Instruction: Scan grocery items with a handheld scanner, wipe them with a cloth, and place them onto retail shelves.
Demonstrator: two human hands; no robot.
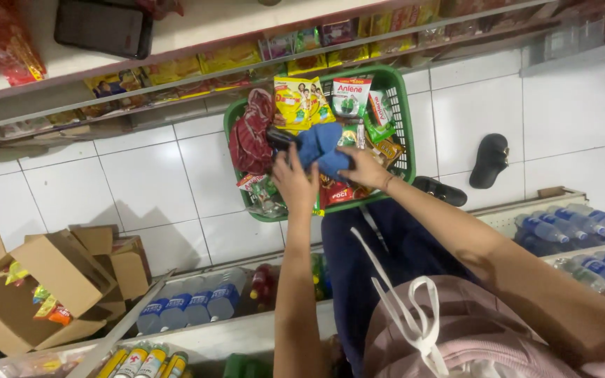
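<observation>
A green plastic shopping basket [405, 119] stands on the white tiled floor, full of packets. On top of them lies a blue cloth bundle [320, 148]. My left hand [294, 180] rests against its left side, fingers spread, and my right hand [360, 168] grips its right lower edge. A dark red patterned cloth [251, 136] is stuffed in the basket's left side. Yellow snack packets [300, 102] and a green-and-white pouch [350, 95] stand at the back of the basket.
Shelves with packets [232, 59] run along the far side. An open cardboard box [33, 290] sits at left. Bottled water [568, 224] fills a near shelf at right, more bottles [190, 308] below left. Black sandals [490, 159] lie on the tiles.
</observation>
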